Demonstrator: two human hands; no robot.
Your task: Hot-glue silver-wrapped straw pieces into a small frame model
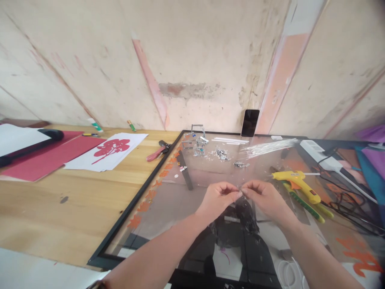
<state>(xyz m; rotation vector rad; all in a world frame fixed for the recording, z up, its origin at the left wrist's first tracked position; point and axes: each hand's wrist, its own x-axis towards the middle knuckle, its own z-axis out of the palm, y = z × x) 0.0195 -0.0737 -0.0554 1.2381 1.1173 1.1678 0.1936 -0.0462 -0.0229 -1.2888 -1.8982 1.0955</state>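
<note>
My left hand and my right hand meet over the glass tabletop, thumbs and forefingers pinched together tip to tip. Whatever sits between the fingertips is too small to make out. Beyond them lies a heap of small silvery pieces, with a few more silvery bits closer to my hands. Farther right is a bundle of thin straight wires. A yellow glue gun with a glue stick in its back rests right of my right hand, over green-handled pliers.
A phone leans on the wall. White sticks lie near the back edge. A power strip and tangled black cables occupy the right. On the wooden table, left, are red-handled pliers and paper with a red flower cutout.
</note>
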